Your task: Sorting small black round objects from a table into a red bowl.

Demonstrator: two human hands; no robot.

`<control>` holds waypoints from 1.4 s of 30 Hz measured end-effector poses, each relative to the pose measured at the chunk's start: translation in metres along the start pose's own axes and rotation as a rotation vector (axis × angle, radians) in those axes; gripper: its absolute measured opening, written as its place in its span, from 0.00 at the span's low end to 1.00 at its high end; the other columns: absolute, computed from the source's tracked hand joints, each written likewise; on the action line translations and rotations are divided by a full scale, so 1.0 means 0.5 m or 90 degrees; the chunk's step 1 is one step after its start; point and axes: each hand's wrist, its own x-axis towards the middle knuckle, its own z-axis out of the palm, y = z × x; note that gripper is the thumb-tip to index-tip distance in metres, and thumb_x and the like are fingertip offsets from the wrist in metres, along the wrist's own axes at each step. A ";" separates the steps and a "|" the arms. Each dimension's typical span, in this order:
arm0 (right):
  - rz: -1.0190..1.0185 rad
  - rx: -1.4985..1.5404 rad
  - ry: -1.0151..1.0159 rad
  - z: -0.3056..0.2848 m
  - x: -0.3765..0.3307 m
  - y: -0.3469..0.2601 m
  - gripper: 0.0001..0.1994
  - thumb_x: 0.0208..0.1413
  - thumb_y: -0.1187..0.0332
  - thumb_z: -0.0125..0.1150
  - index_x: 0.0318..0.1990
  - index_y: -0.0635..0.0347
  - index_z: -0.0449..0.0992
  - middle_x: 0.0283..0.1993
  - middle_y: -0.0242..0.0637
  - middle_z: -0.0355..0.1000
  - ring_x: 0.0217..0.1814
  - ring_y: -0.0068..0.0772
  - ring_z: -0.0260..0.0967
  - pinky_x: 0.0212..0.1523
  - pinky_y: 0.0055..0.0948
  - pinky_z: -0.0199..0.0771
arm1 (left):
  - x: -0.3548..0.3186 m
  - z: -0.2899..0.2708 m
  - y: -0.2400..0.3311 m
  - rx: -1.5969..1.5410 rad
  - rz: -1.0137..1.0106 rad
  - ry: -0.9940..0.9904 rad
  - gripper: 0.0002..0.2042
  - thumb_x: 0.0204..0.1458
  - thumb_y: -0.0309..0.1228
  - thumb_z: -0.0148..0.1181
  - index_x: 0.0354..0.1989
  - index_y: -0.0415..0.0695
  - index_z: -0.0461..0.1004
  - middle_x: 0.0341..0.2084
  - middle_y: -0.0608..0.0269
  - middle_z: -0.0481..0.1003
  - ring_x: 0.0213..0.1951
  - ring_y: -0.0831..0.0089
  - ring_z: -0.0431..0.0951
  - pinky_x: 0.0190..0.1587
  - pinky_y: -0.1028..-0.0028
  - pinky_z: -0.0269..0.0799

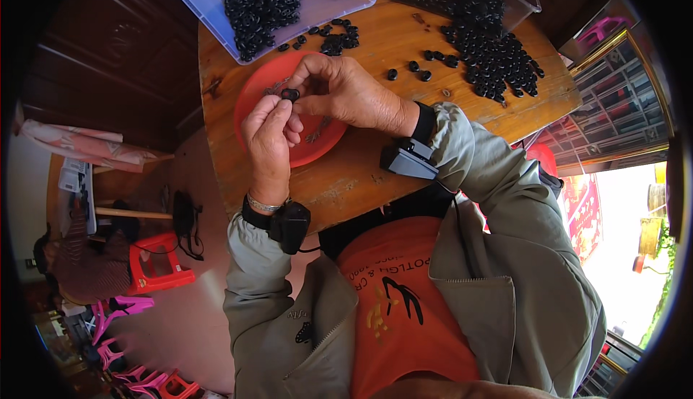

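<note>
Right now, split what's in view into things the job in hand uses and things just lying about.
Likely in the job:
- small black part, at the fingertips of the left hand and right hand
- red dish beneath
- loose black parts
- translucent tub

Seemingly just lying about:
- red stool
- pink patterned cloth

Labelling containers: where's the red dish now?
In the head view, the red dish sits left of centre on the wooden table, beneath the left hand and right hand, nearer the wearer than the bluish bin.
</note>
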 end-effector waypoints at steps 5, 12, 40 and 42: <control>0.010 -0.077 -0.011 -0.008 -0.001 -0.007 0.08 0.48 0.76 0.63 0.36 0.62 0.73 0.29 0.27 0.69 0.33 0.15 0.66 0.36 0.19 0.68 | 0.001 -0.001 -0.001 0.005 -0.010 -0.015 0.09 0.55 0.32 0.49 0.25 0.42 0.69 0.16 0.71 0.67 0.18 0.86 0.62 0.21 0.85 0.57; 0.008 -0.134 -0.030 -0.012 -0.002 -0.011 0.10 0.47 0.76 0.63 0.38 0.63 0.73 0.28 0.30 0.72 0.32 0.16 0.69 0.34 0.21 0.71 | 0.001 -0.008 -0.004 0.028 -0.020 -0.039 0.08 0.55 0.31 0.48 0.30 0.41 0.70 0.18 0.68 0.69 0.18 0.84 0.64 0.22 0.85 0.59; -0.269 -0.576 -0.031 0.017 -0.012 -0.007 0.12 0.46 0.69 0.57 0.38 0.64 0.71 0.31 0.43 0.70 0.35 0.43 0.69 0.39 0.34 0.71 | 0.007 0.006 -0.017 -0.022 -0.025 0.017 0.11 0.59 0.32 0.45 0.31 0.41 0.72 0.15 0.72 0.67 0.16 0.86 0.63 0.19 0.85 0.56; -0.280 -0.601 -0.026 0.019 -0.012 -0.002 0.11 0.46 0.70 0.55 0.37 0.65 0.70 0.31 0.42 0.70 0.35 0.42 0.69 0.40 0.34 0.71 | 0.004 0.010 -0.011 -0.025 -0.024 0.022 0.11 0.59 0.32 0.45 0.31 0.41 0.72 0.15 0.72 0.67 0.16 0.86 0.63 0.19 0.85 0.56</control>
